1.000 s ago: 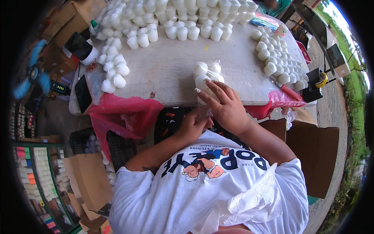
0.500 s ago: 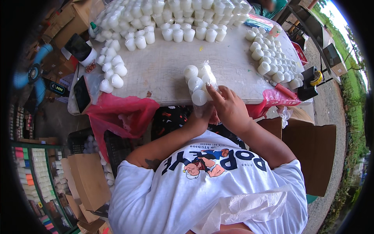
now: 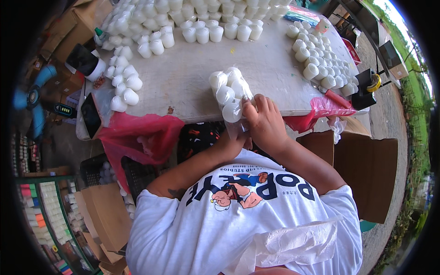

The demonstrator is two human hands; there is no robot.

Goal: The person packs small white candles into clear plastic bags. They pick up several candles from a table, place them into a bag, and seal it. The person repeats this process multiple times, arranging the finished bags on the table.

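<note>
A clear plastic bag (image 3: 230,91) packed with several white votive candles lies on its side at the table's front edge, its loose end toward me. My right hand (image 3: 266,123) is closed on the right side of that loose end, thumb and fingers against the film beside the nearest candle. Below it, at table-edge height, my left hand (image 3: 233,143) grips the loose film from underneath; its fingers are mostly hidden by the bag and the right hand.
Loose candles stand in rows at the left (image 3: 124,85) and right (image 3: 321,62) of the table (image 3: 183,78); wrapped stacks (image 3: 183,11) fill the back. Pink plastic bags (image 3: 142,135) hang off the front edge. A phone (image 3: 91,115), blue fan (image 3: 35,98) and open carton (image 3: 364,174) surround me.
The view has shifted slightly. The right hand's fingers have drawn in closer together, against the loose end of the bag. The bag of candles stays at the table edge.
</note>
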